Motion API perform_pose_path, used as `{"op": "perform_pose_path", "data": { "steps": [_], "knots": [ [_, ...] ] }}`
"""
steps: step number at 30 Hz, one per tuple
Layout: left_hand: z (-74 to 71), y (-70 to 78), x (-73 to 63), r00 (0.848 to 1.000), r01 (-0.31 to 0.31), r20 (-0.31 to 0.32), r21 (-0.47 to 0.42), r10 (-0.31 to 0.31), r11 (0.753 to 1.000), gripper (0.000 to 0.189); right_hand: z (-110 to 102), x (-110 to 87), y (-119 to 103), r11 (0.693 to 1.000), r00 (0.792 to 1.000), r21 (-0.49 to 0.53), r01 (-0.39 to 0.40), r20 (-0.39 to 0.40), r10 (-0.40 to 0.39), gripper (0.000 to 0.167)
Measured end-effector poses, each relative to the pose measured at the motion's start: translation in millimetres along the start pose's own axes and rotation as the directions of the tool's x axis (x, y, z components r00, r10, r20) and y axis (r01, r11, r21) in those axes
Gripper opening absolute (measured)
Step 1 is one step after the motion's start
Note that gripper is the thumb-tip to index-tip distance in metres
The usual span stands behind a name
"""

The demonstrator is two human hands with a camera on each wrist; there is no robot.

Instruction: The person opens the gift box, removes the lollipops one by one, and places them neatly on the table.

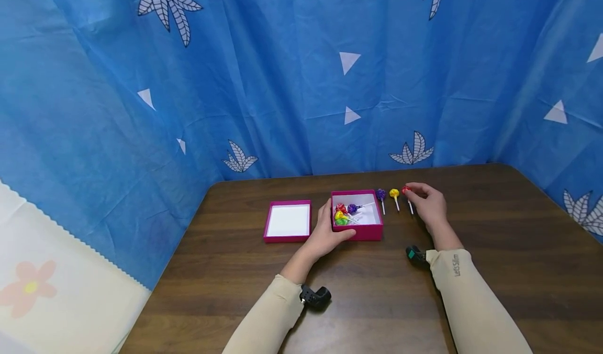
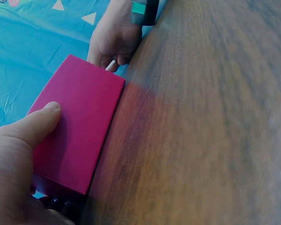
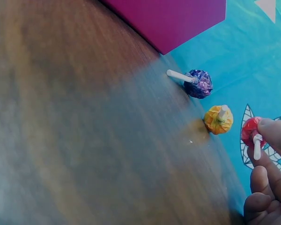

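The right hand is pinching the red pop by its wrapped head, thumb and forefinger pressing on it without a gap, the other fingers curling beside them. The pop's stick is pointing bare toward the person; whether it is touching the table, I cannot tell. The left hand is gripping the box around its near left corner, thumb lying on the front wall, the other fingers lining the left wall.

The red pop could be twisting loose if its slick, round wrapper starts rolling between two fingertips. Its loose stick could be snagging on the box's rim if the right fingers are passing too low, and a hard push from the left fingers could be sliding the box into the purple pop.

Just left of the right fingers the yellow pop is lying, and farther left the purple one is resting just beside the box; both are standing in the way on a low path from the red pop to the box. Right of the left fingers, several inner pops are bunching inside the box. Left of those fingers the lid is lying apart, and beyond both hands a curtain is hanging
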State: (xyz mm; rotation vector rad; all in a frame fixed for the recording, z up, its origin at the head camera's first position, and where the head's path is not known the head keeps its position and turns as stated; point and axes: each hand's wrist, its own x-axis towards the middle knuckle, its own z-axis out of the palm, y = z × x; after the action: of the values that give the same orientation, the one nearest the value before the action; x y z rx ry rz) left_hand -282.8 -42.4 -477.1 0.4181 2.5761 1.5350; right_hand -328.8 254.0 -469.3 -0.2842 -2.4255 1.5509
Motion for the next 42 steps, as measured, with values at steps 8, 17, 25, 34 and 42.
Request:
{"op": "perform_pose_path", "data": {
  "steps": [8,17,25,34,42],
  "knots": [
    [-1.4,-0.1,-0.3,1.0,-0.004,0.003,-0.008,0.004,1.0,0.108,0.8,1.6,0.4,0.999,0.999,-0.021,-0.031,-0.023,0.031,0.041],
    [0.0,-0.7,0.7,1.0,-0.007,-0.003,-0.021,0.007,1.0,0.108,-0.7,3.6,1.7,0.99,1.0,-0.14,-0.017,0.006,0.018,0.041],
    [0.7,0.7,-0.4,1.0,0.017,-0.004,-0.01,-0.017,1.0,0.107,-0.8,2.0,1.6,0.979,1.0,-0.203,0.013,0.023,-0.009,0.04],
    [0.0,0.9,-1.0,1.0,0.007,-0.005,-0.008,-0.007,1.0,0.107,0.7,3.3,4.0,0.974,0.999,-0.225,0.028,0.024,-0.023,0.041],
    [1.3,1.7,-2.0,1.0,0.016,-0.005,-0.005,-0.016,1.0,0.108,-0.1,1.6,5.3,0.965,0.997,-0.25,0.077,0.018,-0.075,0.041]
  ]
}}
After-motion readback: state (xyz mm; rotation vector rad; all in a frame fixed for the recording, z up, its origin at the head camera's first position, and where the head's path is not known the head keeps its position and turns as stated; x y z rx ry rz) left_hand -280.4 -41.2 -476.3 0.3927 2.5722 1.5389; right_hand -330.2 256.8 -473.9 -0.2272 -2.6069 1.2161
